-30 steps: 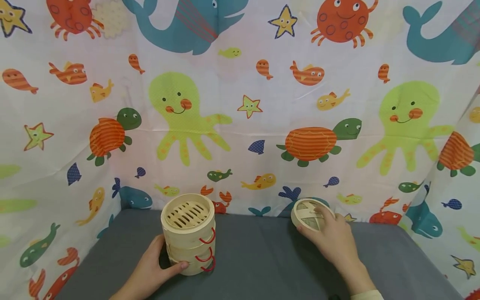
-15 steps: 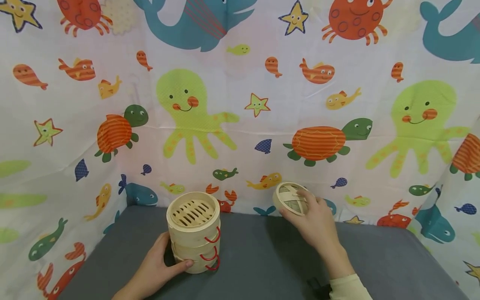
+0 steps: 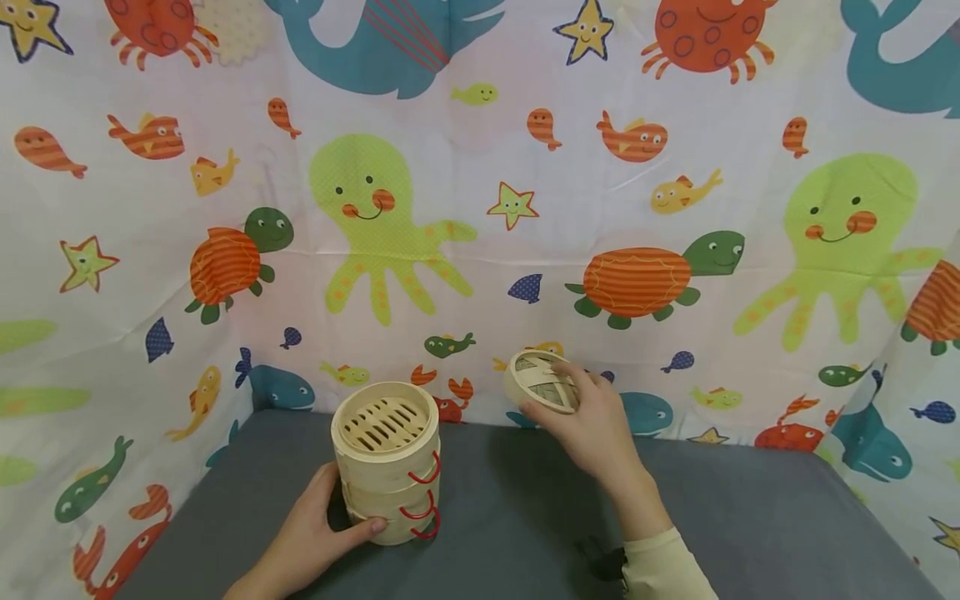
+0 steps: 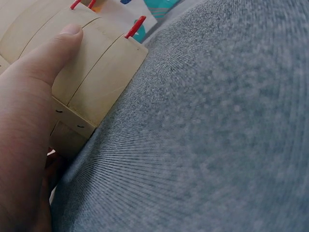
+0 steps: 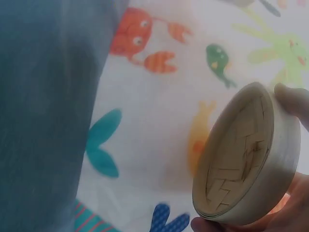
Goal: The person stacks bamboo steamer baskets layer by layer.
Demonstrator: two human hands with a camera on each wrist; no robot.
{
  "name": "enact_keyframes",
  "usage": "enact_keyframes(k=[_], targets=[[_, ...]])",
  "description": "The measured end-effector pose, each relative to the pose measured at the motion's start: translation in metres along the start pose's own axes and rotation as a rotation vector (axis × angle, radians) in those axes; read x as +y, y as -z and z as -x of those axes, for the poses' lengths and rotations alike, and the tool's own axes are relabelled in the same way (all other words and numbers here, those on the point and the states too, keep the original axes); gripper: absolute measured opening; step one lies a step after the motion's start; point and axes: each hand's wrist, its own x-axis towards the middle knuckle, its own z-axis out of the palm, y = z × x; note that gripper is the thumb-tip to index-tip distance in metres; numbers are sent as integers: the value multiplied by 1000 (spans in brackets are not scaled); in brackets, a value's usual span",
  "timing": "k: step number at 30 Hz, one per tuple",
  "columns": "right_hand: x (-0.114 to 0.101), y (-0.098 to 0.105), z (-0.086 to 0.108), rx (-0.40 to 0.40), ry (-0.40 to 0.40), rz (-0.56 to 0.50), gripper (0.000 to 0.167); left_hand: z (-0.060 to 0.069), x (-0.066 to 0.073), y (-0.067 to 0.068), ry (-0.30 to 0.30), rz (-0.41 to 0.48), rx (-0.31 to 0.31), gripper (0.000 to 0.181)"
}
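A stack of bamboo steamer baskets (image 3: 386, 467) with red loop handles stands upright on the grey cloth surface, its slatted inner floor showing from above. My left hand (image 3: 309, 533) grips the stack low on its left side, thumb across the front; in the left wrist view that thumb presses the wall of the steamer baskets (image 4: 96, 67). Up in the air, to the right of the stack, my right hand (image 3: 588, 429) holds the round woven bamboo lid (image 3: 542, 382) tilted. From the right wrist view, fingers and thumb grip the rim of the lid (image 5: 236, 154), its hollow underside showing.
Grey cloth (image 3: 720, 508) covers the surface. Behind and at both sides hangs a white curtain (image 3: 480, 308) printed with sea animals. A dark strap-like item (image 3: 600, 557) shows beside the right sleeve (image 3: 663, 567).
My right hand has lifted the lid off the right part of the surface and carried it left toward the stack. The left hand keeps its grip on the baskets, which stay in place.
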Motion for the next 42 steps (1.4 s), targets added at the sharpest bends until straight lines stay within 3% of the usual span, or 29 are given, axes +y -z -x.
enact_keyframes(k=[15,21,34,42], targets=[[-53,-32,-1,-46,75,-136,80,0,1,-1,27,3,-8,100],[-69,-41,-1,-51,121,-162,78,0,5,1,-12,-13,3,100],[-89,-63,5,-86,242,-180,76,-1,-4,0,-83,-14,36,98],[-102,-78,8,-122,288,-185,76,1,-1,1,-67,-12,20,96]])
